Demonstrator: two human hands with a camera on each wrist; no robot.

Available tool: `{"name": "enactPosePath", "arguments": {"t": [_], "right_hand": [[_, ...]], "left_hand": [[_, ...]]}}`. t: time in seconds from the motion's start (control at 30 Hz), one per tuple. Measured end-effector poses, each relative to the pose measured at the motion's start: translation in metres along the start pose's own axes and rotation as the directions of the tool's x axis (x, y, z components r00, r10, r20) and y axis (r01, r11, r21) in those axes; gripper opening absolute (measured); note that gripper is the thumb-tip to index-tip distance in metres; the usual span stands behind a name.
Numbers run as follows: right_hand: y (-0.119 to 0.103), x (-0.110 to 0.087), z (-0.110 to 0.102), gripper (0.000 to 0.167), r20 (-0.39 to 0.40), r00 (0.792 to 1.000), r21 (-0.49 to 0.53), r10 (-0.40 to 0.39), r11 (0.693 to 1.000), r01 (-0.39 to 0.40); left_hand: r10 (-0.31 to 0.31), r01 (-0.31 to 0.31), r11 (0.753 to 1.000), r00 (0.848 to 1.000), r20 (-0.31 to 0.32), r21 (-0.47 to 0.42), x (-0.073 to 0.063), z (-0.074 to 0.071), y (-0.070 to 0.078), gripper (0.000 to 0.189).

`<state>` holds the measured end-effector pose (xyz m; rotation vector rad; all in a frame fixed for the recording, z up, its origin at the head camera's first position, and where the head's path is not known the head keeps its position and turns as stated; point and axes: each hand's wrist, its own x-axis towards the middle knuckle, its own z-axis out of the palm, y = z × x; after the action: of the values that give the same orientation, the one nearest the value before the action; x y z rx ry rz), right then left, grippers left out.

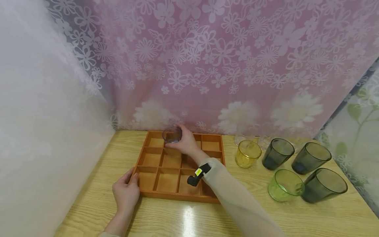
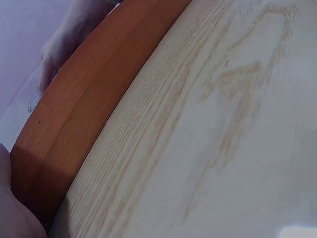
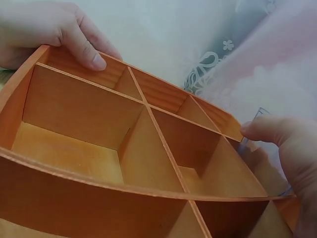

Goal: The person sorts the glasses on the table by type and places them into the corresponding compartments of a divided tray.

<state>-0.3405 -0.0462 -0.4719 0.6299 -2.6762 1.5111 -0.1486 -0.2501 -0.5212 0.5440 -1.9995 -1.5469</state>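
Note:
A wooden compartment tray (image 1: 167,196) lies on the table, divided by thin slats into several square cells. My right hand (image 1: 186,142) holds a small clear, faintly purple glass cup (image 1: 171,135) by its side over the back row, near the second cell from the left. In the right wrist view the glass (image 3: 261,161) shows beside the thumb, partly hidden by the slats. My left hand (image 1: 126,192) grips the tray's left wall near the front corner; in the right wrist view its thumb (image 3: 89,55) lies over the inner side of that wall.
On the right stand a yellow glass (image 1: 248,154), a green glass (image 1: 285,187) and several dark grey glasses (image 1: 277,154). Clear glasses (image 1: 243,135) stand behind them by the pink floral curtain (image 1: 189,82). A white curtain (image 1: 53,131) hangs at the left.

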Motion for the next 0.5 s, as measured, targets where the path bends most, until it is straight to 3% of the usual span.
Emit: {"name": "enactPosePath", "arguments": {"t": [0.27, 0.5], "right_hand": [[0.002, -0.003, -0.008, 0.107, 0.019, 1.0, -0.012, 0.015, 1.0, -0.015], [0.0, -0.009, -0.021, 0.11, 0.024, 0.999, 0.073, -0.026, 0.997, 0.024]], "left_hand": [[0.011, -0.011, 1.0, 1.0, -0.004, 0.001, -0.002, 0.002, 0.002, 0.029], [0.004, -0.004, 1.0, 1.0, -0.016, 0.016, 0.001, 0.001, -0.003, 0.029]]}}
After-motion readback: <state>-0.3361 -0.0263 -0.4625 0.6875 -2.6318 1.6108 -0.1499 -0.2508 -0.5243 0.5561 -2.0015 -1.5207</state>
